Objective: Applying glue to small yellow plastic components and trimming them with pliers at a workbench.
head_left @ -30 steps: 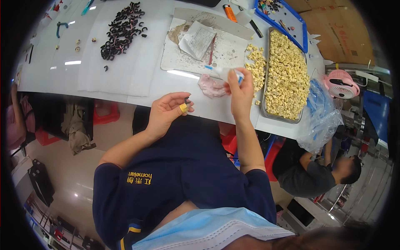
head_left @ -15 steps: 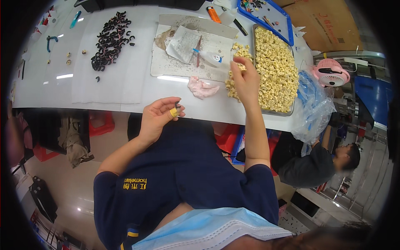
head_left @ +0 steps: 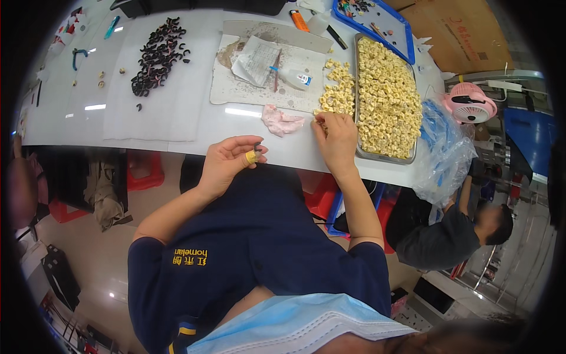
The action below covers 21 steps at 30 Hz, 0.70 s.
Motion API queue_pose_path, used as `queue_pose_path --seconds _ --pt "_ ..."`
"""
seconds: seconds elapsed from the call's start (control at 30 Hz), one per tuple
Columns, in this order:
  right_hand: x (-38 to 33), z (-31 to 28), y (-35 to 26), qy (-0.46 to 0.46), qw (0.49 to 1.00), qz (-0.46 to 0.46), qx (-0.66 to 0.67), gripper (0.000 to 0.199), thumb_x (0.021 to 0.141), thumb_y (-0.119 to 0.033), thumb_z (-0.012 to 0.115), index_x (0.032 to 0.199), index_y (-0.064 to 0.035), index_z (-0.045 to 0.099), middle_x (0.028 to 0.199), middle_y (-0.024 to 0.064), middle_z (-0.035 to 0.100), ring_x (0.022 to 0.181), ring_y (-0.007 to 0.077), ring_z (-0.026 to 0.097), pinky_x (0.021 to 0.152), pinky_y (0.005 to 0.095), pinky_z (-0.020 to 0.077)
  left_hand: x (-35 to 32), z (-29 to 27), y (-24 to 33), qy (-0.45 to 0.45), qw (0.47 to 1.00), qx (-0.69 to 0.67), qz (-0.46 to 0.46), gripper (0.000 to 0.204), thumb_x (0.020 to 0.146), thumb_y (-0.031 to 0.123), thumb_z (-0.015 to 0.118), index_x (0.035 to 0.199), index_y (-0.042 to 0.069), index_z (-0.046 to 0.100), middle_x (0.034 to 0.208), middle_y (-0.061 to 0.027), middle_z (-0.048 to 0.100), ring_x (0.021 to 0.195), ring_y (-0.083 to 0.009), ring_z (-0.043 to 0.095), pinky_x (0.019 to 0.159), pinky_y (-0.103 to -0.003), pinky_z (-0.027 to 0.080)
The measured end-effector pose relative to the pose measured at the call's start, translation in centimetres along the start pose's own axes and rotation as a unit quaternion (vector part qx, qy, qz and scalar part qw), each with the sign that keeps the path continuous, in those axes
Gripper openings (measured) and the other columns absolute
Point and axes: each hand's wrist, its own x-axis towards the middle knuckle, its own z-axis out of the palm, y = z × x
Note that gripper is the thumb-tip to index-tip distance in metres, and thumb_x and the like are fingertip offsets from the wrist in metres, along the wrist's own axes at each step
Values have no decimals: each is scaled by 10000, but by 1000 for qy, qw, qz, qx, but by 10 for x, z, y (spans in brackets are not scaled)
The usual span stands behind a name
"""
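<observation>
My left hand holds one small dark curved piece, fingers pinched together on it, above my lap. My right hand rests on the loose pale yellow pieces beside the metal tray; its fingers curl, I cannot tell if they grip. I should pick only one, gently. They look small, ring-like and matte.

Black curved parts heaped on a white sheet; orange lighter and blue tray at the table's far edge. Pink desk fan; crumpled pink cloth; small glue bottle; clear plastic bags.
</observation>
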Motion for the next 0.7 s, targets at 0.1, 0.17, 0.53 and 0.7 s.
queue_pose_path --seconds 0.1,0.17,0.53,0.7 --pt "2 -2 -9 -5 997 -1 77 143 811 -109 627 947 -65 633 774 60 581 786 209 544 706 281 431 -1 1 1 0 1000 -1 5 315 859 86 611 1150 -18 550 1010 -120 638 871 -157 630 706 -222 485" --pt "0 -2 -12 -10 986 9 165 141 850 -106 596 978 -59 630 752 45 562 785 177 539 696 248 423 -2 2 2 -1 1000 -3 -3 314 862 91 608 1152 -15 550 1021 -123 638 874 -155 629 709 -226 484" --pt "-7 -12 -58 -250 663 270 651 242 838 -81 625 1059 -11 557 819 3 552 758 83 550 714 230 453 -3 -1 4 -2 1000 -12 8 328 853 71 614 1160 -20 544 1057 -131 631 916 -162 629 732 -218 482" --pt "-5 -12 -62 -211 837 122 489 248 819 -51 630 1054 13 581 885 73 633 814 127 630 734 246 492 -4 0 8 -2 999 -13 29 316 856 90 611 1150 -10 555 1025 -124 643 907 -170 624 742 -233 476"
